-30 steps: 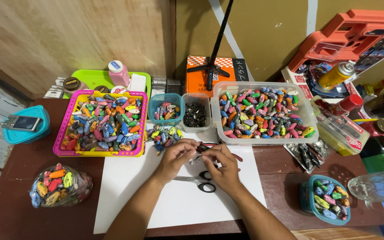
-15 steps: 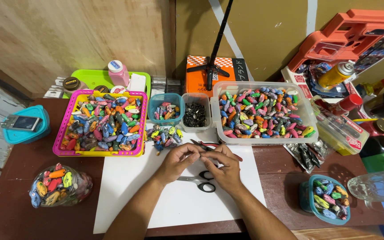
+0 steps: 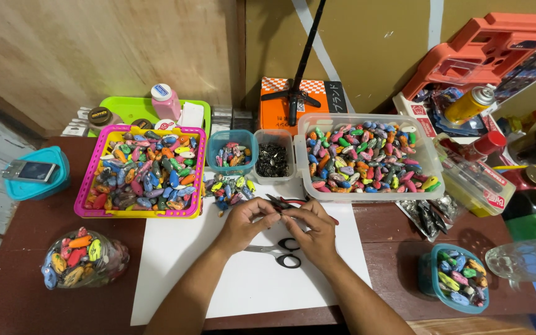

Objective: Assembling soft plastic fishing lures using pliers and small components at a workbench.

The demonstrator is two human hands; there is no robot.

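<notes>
My left hand and my right hand meet over a white sheet at the table's middle. My right hand grips small pliers with red handles, their dark jaws pointing left. The fingers of my left hand pinch something small beside the jaws, mostly hidden by the fingers. Black-handled scissors lie on the sheet just under both hands. A loose heap of small colourful oval pieces lies just beyond my left hand.
A pink-and-yellow basket and a clear tub hold several colourful pieces. Between them stand a small blue tub and a tub of dark bits. A bagful lies front left, a blue bowl front right.
Both hands stay together over the sheet; only the fingers and the pliers shift slightly.
</notes>
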